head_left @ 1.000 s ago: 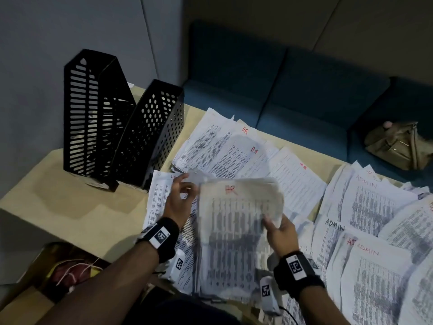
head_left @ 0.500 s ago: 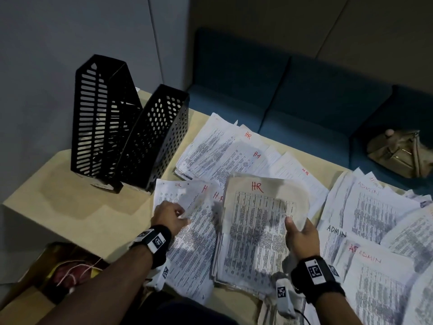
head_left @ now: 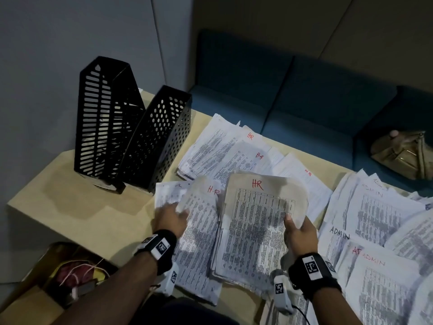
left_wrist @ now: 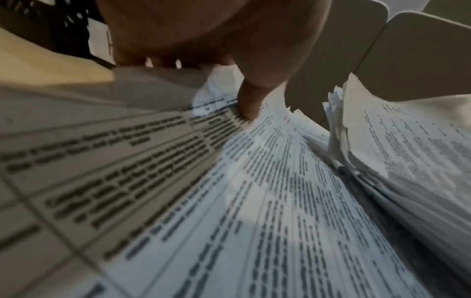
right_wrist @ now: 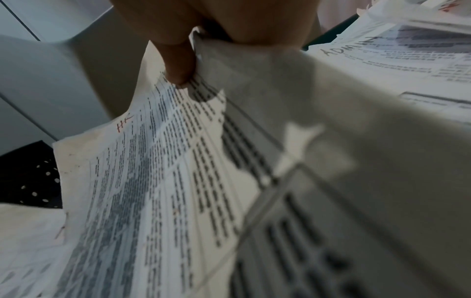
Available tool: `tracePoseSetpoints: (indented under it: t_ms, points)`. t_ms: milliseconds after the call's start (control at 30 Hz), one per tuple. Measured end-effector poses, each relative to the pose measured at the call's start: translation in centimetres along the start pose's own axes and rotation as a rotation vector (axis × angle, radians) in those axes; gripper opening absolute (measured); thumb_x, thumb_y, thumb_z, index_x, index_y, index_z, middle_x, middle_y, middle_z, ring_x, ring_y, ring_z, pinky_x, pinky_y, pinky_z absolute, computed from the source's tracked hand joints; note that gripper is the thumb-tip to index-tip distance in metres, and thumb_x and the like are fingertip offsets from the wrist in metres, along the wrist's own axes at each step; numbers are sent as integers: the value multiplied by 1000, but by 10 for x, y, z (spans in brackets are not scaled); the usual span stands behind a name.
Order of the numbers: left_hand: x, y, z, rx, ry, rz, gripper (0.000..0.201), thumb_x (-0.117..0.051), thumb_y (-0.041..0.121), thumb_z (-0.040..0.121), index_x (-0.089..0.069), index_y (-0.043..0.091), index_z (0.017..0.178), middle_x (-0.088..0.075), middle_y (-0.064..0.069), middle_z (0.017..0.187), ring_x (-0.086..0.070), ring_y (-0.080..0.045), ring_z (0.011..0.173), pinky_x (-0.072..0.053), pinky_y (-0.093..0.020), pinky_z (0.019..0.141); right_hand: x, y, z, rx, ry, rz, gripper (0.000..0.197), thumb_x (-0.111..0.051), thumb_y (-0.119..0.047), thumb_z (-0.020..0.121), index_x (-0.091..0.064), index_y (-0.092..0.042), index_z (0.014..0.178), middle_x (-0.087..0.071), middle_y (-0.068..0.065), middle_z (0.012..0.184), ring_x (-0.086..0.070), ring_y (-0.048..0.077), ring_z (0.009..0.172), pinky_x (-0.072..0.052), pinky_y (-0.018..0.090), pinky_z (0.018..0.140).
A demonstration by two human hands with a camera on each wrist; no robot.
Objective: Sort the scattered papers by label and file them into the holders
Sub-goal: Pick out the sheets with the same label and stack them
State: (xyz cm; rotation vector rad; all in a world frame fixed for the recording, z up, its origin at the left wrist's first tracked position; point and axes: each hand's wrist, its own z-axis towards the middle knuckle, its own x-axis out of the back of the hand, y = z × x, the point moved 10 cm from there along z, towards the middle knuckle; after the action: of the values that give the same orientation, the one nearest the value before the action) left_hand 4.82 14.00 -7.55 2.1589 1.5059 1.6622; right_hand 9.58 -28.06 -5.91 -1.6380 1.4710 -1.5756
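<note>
Here, HR stack (head_left: pixel 257 221) lengthwise, label away

The HR stack (head_left: pixel 257 221) at centre frame is thin white printed paper, matt, its top sheet creased and curled at the edges. The ADMIN sheets (head_left: pixel 375 207) at right are the same matt paper. The two holders (head_left: pixel 131 127) at upper left look like black plastic or metal, I cannot tell which, one slotted, one punched with round holes. The table (head_left: pixel 77 207) is pale, smooth and matt. The sofa (head_left: pixel 304 95) at upper right looks like blue cloth. The bag (head_left: pixel 403 153) on it has a dull olive surface with shiny metal fittings.
</note>
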Motion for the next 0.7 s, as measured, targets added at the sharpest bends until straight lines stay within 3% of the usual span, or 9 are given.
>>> tracePoseSetpoints:
  t_ms: [133,233,300,400,467,500,567,633,700]
  points:
    - [25,-31,3,163,146,151,33,-61,44,86,-62,20,108,-33,-4,134,-32,-30,118,-37,-49,97,7,-3,0,11,4,15,27,-60,-42,83,-63,-23,102,-65,8,76,-56,24,66,-50,39,63]
    - [30,-36,7,189,149,-2,28,-60,38,89,-60,13,104,-32,-8,135,-37,-34,115,-40,-49,97,8,5,2,-24,19,23,36,-59,-53,74,-62,-25,96,-62,6,70,-55,24,62,-49,39,60]
    - [27,-32,9,149,102,-142,30,-58,35,91,-60,9,106,-36,-10,132,-52,-34,102,-47,-42,92,5,5,1,-26,21,27,39,-58,-57,70,-62,-26,93,-61,5,69,-55,24,62,-50,40,61]
    - [22,-7,1,-38,3,-161,23,-57,33,92,-60,14,104,-62,-12,109,-62,-30,79,-54,-35,74,0,3,-3,-32,18,45,34,-59,-56,71,-62,-27,90,-60,5,67,-55,24,63,-50,40,61]
    - [26,16,-8,-198,-22,-154,9,-60,19,91,-53,20,95,-65,-8,89,-60,-27,69,-50,-32,60,0,2,-3,-42,15,47,30,-60,-54,72,-62,-31,90,-61,5,68,-55,25,64,-50,41,62]
    - [33,29,-12,-289,2,-141,22,-62,8,86,-49,25,89,-64,-5,82,-58,-26,65,-47,-33,57,2,1,-4,-52,21,49,31,-60,-56,71,-62,-33,91,-61,4,70,-55,25,66,-51,42,64]
    - [61,57,-19,-454,114,-95,41,-60,-8,74,-47,30,81,-60,4,73,-55,-17,66,-45,-29,59,10,3,-2,-70,40,67,33,-59,-59,68,-61,-39,94,-63,3,75,-57,25,70,-53,46,67]
    - [92,77,-20,-519,200,-131,34,-59,-9,75,-53,24,82,-58,13,70,-45,0,63,-40,-23,63,18,2,-3,-70,51,75,26,-60,-57,69,-62,-44,92,-66,4,77,-58,26,69,-53,49,66]
    - [118,102,-25,-608,144,-385,22,-53,-3,83,-61,17,79,-58,22,70,-46,1,63,-37,-13,62,23,-4,-6,-69,59,82,12,-63,-46,77,-63,-45,90,-65,5,74,-56,25,64,-52,46,62]
